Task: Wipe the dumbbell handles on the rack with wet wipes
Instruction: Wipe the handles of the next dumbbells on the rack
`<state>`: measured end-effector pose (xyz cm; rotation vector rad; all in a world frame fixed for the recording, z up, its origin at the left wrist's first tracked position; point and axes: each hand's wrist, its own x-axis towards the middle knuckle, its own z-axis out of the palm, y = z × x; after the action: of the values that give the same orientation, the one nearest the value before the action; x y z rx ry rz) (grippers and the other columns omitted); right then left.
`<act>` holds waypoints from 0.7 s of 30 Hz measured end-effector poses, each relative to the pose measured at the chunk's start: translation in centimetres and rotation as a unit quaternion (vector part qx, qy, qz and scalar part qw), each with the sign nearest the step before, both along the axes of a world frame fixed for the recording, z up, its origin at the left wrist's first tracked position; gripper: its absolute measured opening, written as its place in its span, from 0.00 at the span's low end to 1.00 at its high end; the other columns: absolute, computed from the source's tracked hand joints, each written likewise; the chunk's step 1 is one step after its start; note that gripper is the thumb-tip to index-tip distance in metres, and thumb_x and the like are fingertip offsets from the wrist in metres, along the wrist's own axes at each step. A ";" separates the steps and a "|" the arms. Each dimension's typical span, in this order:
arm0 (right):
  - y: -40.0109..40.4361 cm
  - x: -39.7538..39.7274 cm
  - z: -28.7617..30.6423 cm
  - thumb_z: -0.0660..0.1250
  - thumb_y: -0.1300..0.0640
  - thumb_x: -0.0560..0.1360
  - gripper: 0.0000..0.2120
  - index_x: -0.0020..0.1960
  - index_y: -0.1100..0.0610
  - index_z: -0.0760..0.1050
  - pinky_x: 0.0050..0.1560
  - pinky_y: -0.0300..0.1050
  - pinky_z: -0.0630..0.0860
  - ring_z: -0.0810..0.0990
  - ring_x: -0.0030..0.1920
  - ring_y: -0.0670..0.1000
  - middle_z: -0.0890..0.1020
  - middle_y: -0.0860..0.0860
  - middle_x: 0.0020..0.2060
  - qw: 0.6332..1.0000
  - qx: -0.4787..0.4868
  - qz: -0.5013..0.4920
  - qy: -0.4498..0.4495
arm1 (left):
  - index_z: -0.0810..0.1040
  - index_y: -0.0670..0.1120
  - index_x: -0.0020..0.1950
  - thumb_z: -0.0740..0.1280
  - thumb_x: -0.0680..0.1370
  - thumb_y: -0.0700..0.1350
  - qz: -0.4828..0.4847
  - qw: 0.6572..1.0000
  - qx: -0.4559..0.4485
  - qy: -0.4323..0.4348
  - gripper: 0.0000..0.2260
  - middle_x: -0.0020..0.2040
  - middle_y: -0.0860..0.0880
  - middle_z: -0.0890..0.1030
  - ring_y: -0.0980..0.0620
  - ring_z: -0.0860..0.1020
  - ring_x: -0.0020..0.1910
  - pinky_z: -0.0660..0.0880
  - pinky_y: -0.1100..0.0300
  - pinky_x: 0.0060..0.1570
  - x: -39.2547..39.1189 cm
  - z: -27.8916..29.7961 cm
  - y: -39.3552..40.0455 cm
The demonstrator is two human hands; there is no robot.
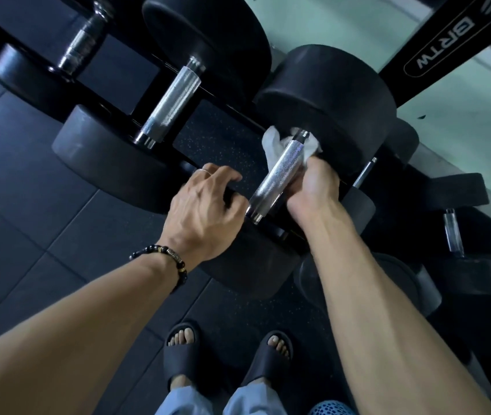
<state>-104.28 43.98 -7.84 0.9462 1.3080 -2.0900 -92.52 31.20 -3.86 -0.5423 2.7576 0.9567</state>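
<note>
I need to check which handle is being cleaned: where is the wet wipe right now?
In the head view, right of centre, the wet wipe is wrapped under the far end of the handle, held by the right hand, beside the dumbbell's far head.

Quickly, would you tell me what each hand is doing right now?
Left hand: loosely curled, rests on a dumbbell head, holds nothing.
Right hand: grips the wipe under the handle.

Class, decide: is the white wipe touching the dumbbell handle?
Touching. The head view shows the wipe wrapped under the handle, held by the right hand.
</note>
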 end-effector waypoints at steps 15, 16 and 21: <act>2.3 5.2 2.0 0.56 0.61 0.83 0.17 0.44 0.72 0.74 0.40 0.39 0.81 0.84 0.36 0.48 0.86 0.53 0.40 0.972 0.002 0.231 -0.035 | 0.76 0.50 0.61 0.49 0.72 0.58 0.003 1.000 0.004 0.017 0.25 0.55 0.53 0.77 0.52 0.74 0.55 0.72 0.51 0.56 0.0 -0.1 0.1; 2.6 5.1 2.2 0.56 0.63 0.82 0.15 0.45 0.72 0.75 0.37 0.38 0.80 0.84 0.34 0.47 0.86 0.52 0.34 0.970 0.008 0.244 -0.020 | 0.76 0.50 0.61 0.49 0.72 0.58 0.005 1.000 0.006 0.018 0.26 0.55 0.53 0.77 0.52 0.74 0.55 0.72 0.52 0.55 0.0 -0.1 0.1; 1.0 0.9 1.2 0.60 0.66 0.81 0.09 0.52 0.61 0.79 0.54 0.44 0.80 0.85 0.49 0.50 0.87 0.52 0.42 0.996 0.027 0.062 0.057 | 0.76 0.49 0.63 0.53 0.73 0.53 -0.001 1.000 -0.001 0.007 0.23 0.58 0.53 0.77 0.51 0.73 0.57 0.70 0.55 0.57 0.0 -0.3 0.0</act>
<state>-103.41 44.95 -6.66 0.7572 1.4475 -2.0480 -92.57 31.24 -4.12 -0.5353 2.7711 0.9623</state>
